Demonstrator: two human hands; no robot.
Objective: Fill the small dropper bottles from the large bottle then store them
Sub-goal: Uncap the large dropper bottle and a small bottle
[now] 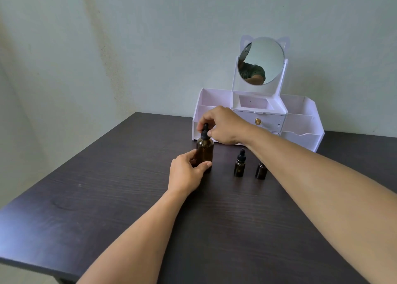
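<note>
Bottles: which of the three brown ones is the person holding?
The large bottle on the left: left hand holds its body, right hand pinches its dropper cap. Both small bottles stand untouched.

Dark wood-grain surface [107, 197]: wide bare stretch to the left and at the near edge. White organizer [300, 120] with round mirror [263, 58] blocks the back, against the wall. Large amber bottle [205, 152] stands just before its left end. Two small dropper bottles [239, 165] [261, 171] stand right of it, a narrow gap between them. Right forearm [311, 165] crosses above the rightmost one.
</note>
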